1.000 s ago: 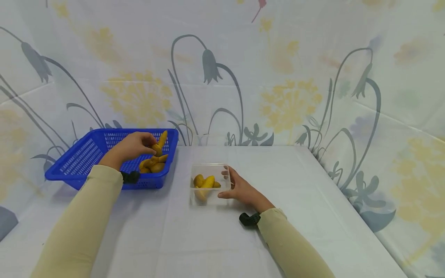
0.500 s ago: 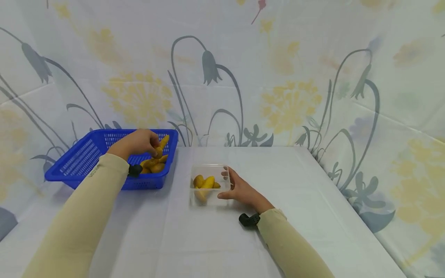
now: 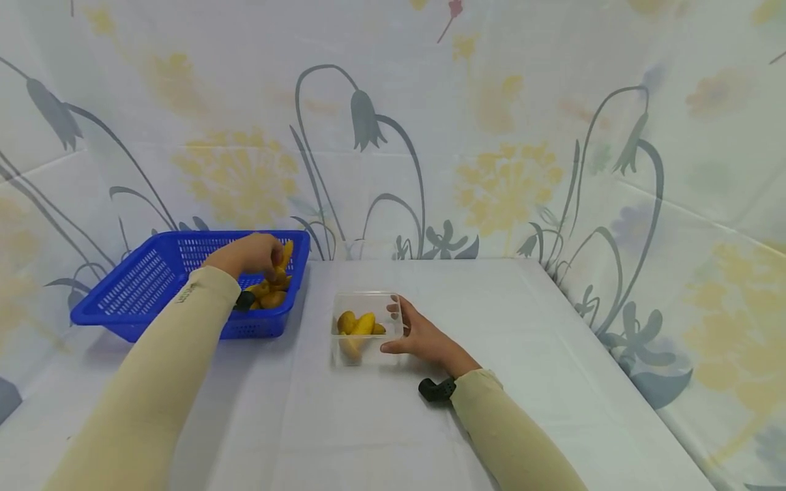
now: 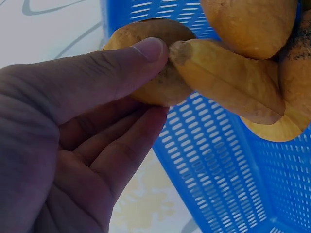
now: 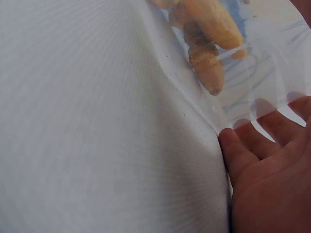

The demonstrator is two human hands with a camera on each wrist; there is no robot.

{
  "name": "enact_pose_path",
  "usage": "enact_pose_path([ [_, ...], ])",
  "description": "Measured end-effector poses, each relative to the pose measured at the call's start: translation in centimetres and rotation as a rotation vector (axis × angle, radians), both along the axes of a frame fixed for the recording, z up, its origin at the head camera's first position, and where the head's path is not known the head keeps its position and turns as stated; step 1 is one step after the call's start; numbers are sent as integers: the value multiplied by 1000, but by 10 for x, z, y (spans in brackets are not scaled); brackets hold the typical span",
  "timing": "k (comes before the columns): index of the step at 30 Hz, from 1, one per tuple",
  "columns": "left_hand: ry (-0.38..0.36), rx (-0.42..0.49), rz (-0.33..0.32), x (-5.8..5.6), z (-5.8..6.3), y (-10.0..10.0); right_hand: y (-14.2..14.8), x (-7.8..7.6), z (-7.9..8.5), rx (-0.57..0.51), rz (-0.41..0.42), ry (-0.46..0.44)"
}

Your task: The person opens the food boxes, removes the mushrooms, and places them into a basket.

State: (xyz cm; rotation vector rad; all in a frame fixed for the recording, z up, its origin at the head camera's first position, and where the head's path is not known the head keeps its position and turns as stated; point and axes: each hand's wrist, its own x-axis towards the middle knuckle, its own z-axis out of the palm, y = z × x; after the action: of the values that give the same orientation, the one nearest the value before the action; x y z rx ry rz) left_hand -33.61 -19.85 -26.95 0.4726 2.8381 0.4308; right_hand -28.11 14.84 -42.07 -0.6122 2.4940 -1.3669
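Observation:
My left hand [image 3: 253,254], over the right part of the blue basket [image 3: 132,317], pinches a roundish yellow-brown potato-like piece [image 4: 182,87] between thumb and fingers. In the left wrist view, a longer yellow piece [image 4: 228,77] with a dark tip lies against it. More such pieces [image 3: 273,299] are heaped in the basket's right end. My right hand [image 3: 424,335] holds the right side of a clear plastic box [image 3: 368,294], thumb toward the front and fingers along the side wall. Several yellow pieces [image 3: 364,323] lie in the box, also visible through its wall in the right wrist view.
A white cloth covers the table [image 3: 344,423]. Behind it hangs a flower-printed curtain [image 3: 393,136]. The clear box stands to the right of the basket, with bare cloth between them. Dark wrist devices [image 3: 437,390] sit at both cuffs.
My left hand has moved right and turned over the heap in the basket, a piece still in its pinch. The right hand keeps its place at the box. The head view has shifted slightly.

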Motion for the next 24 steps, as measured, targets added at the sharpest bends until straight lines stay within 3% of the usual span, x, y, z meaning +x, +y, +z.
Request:
enact_pose_path([
  [14, -48, -20, 66, -3, -11, -2, 1, 0, -3, -3, -1, -5],
  [18, -74, -21, 83, -1, -10, -5, 1, 0, -4, -9, 2, -17],
  [24, -56, -31, 78, 2, -5, -6, 0, -3, -6, -8, -6, -1],
])
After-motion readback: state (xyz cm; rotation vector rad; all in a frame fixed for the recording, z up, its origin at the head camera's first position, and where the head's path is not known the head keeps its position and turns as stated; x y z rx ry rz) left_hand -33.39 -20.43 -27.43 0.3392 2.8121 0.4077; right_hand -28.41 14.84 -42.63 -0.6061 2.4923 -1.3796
